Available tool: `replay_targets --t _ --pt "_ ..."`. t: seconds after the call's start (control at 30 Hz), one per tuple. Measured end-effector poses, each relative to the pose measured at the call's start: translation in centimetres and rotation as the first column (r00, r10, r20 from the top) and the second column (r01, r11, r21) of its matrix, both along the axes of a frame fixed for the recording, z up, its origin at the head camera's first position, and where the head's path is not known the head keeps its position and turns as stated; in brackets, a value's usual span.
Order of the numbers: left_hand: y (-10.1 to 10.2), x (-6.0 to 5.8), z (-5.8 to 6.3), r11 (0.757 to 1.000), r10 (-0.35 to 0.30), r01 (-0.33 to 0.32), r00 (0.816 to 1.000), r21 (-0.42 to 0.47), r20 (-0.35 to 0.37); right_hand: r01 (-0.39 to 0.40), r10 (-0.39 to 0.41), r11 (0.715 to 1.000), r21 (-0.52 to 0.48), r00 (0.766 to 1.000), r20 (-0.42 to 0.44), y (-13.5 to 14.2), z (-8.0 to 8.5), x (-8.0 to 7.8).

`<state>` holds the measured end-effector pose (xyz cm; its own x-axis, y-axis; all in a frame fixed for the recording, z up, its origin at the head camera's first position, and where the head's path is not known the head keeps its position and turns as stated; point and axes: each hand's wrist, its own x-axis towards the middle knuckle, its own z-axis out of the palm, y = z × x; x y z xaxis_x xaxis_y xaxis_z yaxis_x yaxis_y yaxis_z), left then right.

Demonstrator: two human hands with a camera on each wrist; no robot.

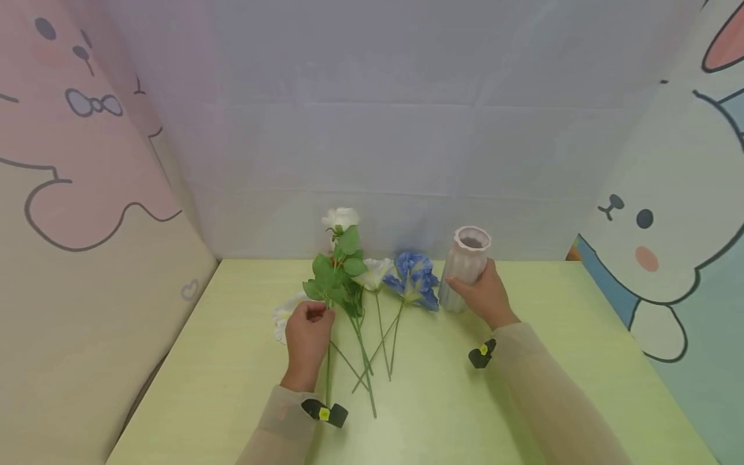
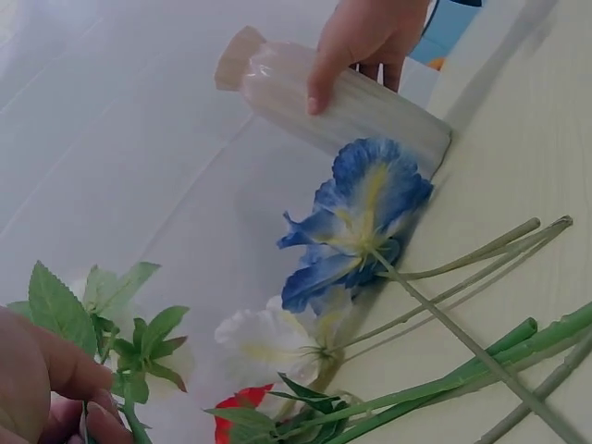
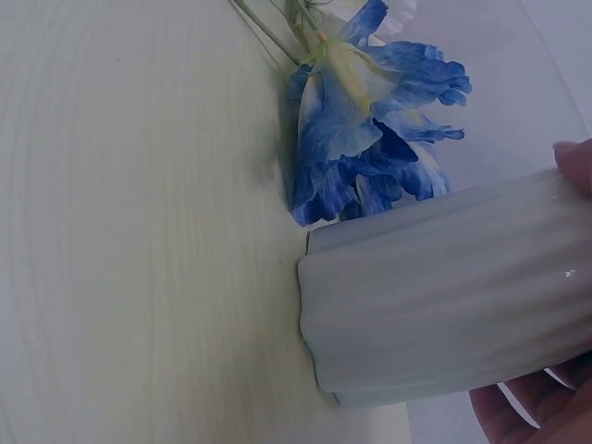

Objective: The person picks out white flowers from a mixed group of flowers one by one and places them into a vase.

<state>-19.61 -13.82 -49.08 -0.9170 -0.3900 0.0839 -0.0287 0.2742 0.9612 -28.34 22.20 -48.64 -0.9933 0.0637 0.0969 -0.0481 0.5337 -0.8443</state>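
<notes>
Left hand (image 1: 308, 339) pinches white rose (image 1: 341, 217). Right hand (image 1: 487, 297) grips vase (image 1: 456, 270), 2 o'clock from it. Best keep vase steady imo

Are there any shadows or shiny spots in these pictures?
Head view: a soft shadow on the table beside the right sleeve; left wrist view: small bright glints near the neck of the vase; right wrist view: dimmer than the head view, with a shadow beside the blue flower.
</notes>
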Motion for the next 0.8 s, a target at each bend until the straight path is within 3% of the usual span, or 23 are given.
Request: replay_targets --t 0.27,0.8 --pt "0.16 0.11 0.46 0.999 0.007 -0.007 1.0 -0.033 0.01 -0.007 0.007 1.0 -0.013 1.0 0.0 0.03 0.04 -0.05" --pt "0.6 0.5 0.92 1.0 0.011 -0.011 0.998 -0.008 -0.061 -0.008 0.008 1.0 -0.004 1.0 0.017 -0.11 0.08 0.45"
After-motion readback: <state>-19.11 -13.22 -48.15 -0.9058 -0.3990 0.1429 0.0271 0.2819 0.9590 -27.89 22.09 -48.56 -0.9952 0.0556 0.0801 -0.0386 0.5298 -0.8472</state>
